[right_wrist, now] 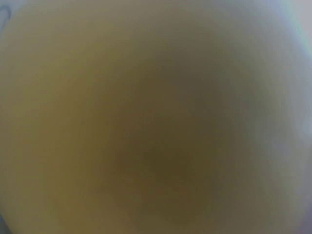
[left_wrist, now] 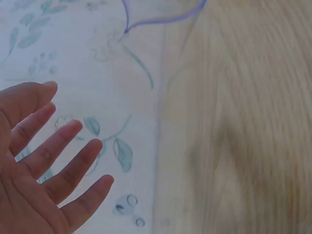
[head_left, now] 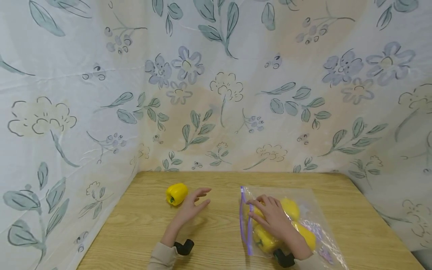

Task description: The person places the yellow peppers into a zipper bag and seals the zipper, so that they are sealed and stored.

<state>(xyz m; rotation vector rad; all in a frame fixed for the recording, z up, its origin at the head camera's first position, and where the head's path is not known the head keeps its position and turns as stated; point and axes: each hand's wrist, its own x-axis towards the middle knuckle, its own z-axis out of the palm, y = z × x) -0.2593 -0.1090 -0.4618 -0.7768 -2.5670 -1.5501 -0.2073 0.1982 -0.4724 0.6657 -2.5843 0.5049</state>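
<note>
In the head view, a yellow bell pepper (head_left: 177, 194) lies on the left of the table, stem towards the front. My left hand (head_left: 191, 207) hovers just right of it, fingers spread and palm facing right; nothing is in it. A clear zip bag (head_left: 308, 195) with a purple seal (head_left: 250, 234) lies flat on the right, its mouth to the left. Inside it are several yellow bell peppers (head_left: 291, 208). Over the bag lies my right hand (head_left: 272, 216), its fingertips reaching the seal above one pepper. The right wrist view is only a yellowish blur.
The wooden table (head_left: 216, 225) runs back to a floral cloth (head_left: 222, 123), which also hangs along both sides. Black wrist mounts (head_left: 184, 247) sit at both wrists. Purple seal edging (left_wrist: 165, 21) shows at the top of the left wrist view.
</note>
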